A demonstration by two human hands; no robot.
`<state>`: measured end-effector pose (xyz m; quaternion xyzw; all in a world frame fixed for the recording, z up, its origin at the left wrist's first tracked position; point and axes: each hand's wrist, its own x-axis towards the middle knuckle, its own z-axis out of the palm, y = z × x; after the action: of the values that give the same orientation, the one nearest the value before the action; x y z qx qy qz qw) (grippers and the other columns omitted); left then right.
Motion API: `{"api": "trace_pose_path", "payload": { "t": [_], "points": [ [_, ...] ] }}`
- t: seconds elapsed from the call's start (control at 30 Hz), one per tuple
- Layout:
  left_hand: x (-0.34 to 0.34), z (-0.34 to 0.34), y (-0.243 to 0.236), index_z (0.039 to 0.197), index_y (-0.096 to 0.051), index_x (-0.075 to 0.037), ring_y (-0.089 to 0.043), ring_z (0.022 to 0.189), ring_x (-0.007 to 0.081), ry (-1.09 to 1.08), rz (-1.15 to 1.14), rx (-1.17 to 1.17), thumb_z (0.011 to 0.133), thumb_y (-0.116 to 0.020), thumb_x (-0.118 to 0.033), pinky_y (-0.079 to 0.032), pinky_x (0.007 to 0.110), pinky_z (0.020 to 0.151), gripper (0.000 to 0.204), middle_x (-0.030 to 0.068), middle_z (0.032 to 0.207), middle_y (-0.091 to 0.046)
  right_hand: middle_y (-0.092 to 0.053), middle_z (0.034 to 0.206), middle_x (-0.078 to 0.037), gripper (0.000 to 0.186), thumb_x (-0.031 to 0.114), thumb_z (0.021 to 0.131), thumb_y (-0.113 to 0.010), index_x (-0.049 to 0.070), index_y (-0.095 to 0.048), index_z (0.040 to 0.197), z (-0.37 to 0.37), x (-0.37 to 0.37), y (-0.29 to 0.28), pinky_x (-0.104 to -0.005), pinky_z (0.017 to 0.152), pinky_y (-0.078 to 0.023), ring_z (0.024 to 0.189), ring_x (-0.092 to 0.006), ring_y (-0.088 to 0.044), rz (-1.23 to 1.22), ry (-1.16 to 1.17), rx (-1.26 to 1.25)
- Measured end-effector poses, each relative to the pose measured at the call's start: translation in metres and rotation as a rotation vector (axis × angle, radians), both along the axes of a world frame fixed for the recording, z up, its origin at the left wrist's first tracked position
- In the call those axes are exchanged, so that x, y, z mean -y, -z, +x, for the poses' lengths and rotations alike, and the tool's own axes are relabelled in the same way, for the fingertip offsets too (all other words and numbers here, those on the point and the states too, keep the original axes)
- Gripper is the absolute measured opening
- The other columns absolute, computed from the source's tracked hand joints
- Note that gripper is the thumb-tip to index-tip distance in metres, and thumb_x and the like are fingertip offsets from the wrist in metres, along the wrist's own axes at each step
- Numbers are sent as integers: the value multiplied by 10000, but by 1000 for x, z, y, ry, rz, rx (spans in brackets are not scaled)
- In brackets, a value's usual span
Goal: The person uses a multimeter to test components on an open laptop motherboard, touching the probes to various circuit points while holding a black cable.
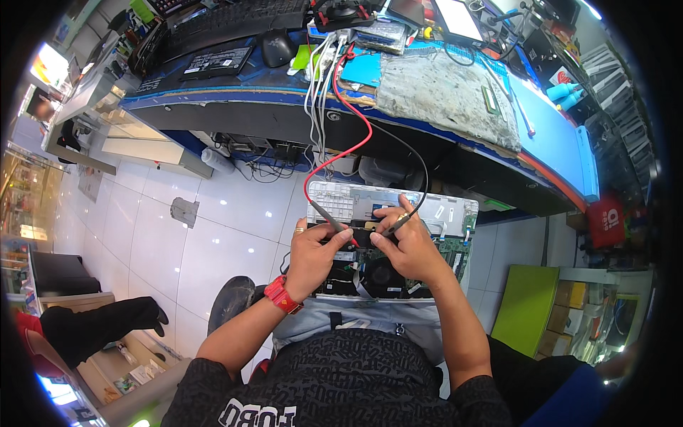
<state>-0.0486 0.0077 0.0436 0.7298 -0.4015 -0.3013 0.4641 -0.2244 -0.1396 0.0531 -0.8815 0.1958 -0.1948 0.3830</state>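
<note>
An opened laptop chassis (450, 245) rests on my lap, showing a green board, a black fan (380, 281) and dark internal parts. My left hand (316, 252), with a red watch (283, 295) on its wrist, grips the red-lead probe (326, 213), angled down toward the board. My right hand (404, 242) grips the black-lead probe (390, 229), also angled inward over the chassis. Both probe tips are close together near the middle of the laptop; whether they touch contacts I cannot tell. Their red and black leads (425, 171) run up to the workbench.
The cluttered blue workbench (533, 142) ahead holds a keyboard, mouse (276, 48), cables and a worn grey mat (441, 99). A green board (523, 306) leans at right beside shelves. Another person's dark-clothed legs (99, 331) are at lower left. Tiled floor (149, 235) surrounds me.
</note>
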Motion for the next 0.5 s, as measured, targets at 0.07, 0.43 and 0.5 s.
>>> {"api": "trace_pose_path", "payload": {
  "t": [0.07, 0.43, 0.5],
  "points": [
    [-1, 1, 4, 974, -800, -42, -664, 806, 138, -1, -25, 17, 989, -720, -268, -184, 469, 1187, 240, 65, 836, -798, -688, 1088, -175, 174, 179, 962, -721, 12, -673, 967, 0, 0, 0, -598, 1254, -242, 1197, -350, -640, -6, -3, -3],
    [0, -1, 3, 905, -792, -61, -640, 691, 194, -18, -76, 69, 992, -711, -281, -263, 450, 1130, 251, 59, 757, -758, -705, 1132, -173, 150, 164, 936, -732, 50, -636, 923, 0, 1, 0, -584, 1277, -222, 1220, -341, -637, 18, -3, -25],
    [0, -1, 4, 899, -792, -61, -636, 692, 196, -20, -86, 79, 992, -711, -282, -274, 442, 1116, 254, 59, 754, -757, -707, 1127, -173, 149, 163, 934, -733, 49, -637, 920, 0, 0, 0, -585, 1276, -223, 1216, -340, -640, 19, -1, -24]
  ]
}}
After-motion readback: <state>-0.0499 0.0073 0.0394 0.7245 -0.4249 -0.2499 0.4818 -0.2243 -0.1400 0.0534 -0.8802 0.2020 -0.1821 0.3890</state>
